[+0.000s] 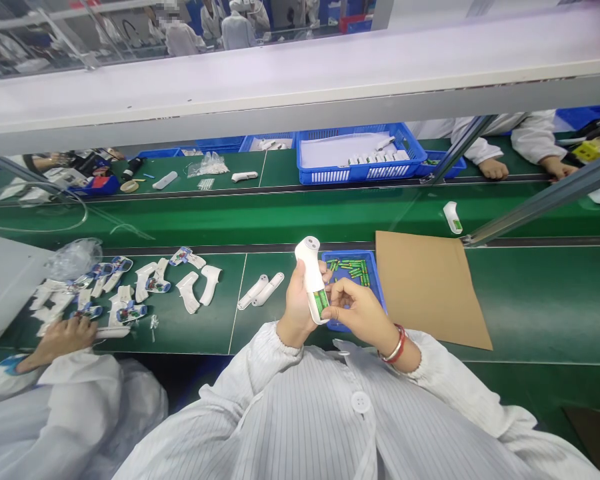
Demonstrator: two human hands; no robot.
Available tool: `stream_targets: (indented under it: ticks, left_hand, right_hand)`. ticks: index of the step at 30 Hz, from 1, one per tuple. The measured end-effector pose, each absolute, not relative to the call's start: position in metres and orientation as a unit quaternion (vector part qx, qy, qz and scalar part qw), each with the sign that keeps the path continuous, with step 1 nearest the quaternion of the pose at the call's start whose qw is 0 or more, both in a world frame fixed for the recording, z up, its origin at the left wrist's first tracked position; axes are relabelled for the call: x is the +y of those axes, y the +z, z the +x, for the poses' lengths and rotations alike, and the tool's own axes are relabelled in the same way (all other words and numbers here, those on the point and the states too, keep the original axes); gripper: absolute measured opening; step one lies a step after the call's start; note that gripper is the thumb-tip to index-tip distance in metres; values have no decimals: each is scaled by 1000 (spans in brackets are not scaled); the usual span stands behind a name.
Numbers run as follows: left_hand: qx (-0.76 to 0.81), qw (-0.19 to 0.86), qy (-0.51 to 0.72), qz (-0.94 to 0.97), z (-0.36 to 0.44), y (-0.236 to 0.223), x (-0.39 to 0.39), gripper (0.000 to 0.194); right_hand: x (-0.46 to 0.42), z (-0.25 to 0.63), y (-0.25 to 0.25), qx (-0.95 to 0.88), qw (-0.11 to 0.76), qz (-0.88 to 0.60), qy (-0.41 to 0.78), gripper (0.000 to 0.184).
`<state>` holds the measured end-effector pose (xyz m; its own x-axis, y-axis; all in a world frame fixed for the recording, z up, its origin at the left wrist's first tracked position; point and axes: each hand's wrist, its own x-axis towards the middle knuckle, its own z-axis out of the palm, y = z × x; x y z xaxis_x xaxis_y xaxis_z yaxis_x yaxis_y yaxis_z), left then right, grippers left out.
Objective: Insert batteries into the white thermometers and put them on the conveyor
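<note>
A white infrared thermometer [309,263] is held upright in front of my chest, its head pointing away from me. My left hand [299,300] wraps round its handle from the left. The battery compartment faces up, uncovered, and green batteries [321,301] lie side by side in it. At the compartment's lower end, my right hand [355,303] has its thumb and fingertips closed against a battery; the fingers partly hide the contact. Behind that hand stands a blue tray [379,283] with many loose green batteries [351,267].
Left of me lie two white thermometers [261,290], white shell halves [199,287] and a co-worker's hand [70,333]. Brown cardboard [430,287] covers the bench at right. Beyond, a thermometer [453,218] rests near a metal post [530,200]; a blue basket [360,175] stands farther back.
</note>
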<state>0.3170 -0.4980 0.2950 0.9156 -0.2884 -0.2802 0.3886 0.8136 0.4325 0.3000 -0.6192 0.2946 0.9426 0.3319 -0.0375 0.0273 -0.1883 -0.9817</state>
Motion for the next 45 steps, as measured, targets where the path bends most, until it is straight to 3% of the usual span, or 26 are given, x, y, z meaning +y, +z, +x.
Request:
stream_targets:
  ticks: [5, 15, 20, 24, 26, 33, 38, 45]
  left_hand:
    - [105, 947, -206, 221, 317, 288, -505, 42]
    - [96, 945, -229, 212, 324, 284, -505, 39]
    - [155, 927, -182, 288, 343, 257, -496, 30]
    - [286, 796, -165, 507, 367, 205, -470, 29]
    - [301, 749, -166, 567, 379, 181, -451, 30]
    - [277, 535, -133, 787, 456, 143, -397, 57]
    - [233, 388, -90, 887, 542, 138, -406, 47]
    - [170, 277, -101, 940, 620, 121, -438, 39]
  right_hand:
    - [-619, 306, 281, -50, 654, -751, 74, 32]
    - [-622, 312, 278, -39, 697, -708, 106, 37]
    - [-642, 330, 250, -29, 604, -791, 94, 33]
    - [-675, 344, 197, 7, 357, -923, 144, 29]
    - [-690, 344, 172, 15, 287, -937, 200, 23]
    - [-685, 346, 125, 10, 235, -927, 292, 16]
    - [-647, 374, 103, 28, 215, -938, 269, 30]
    - [-626, 388, 87, 62, 199, -946, 247, 31]
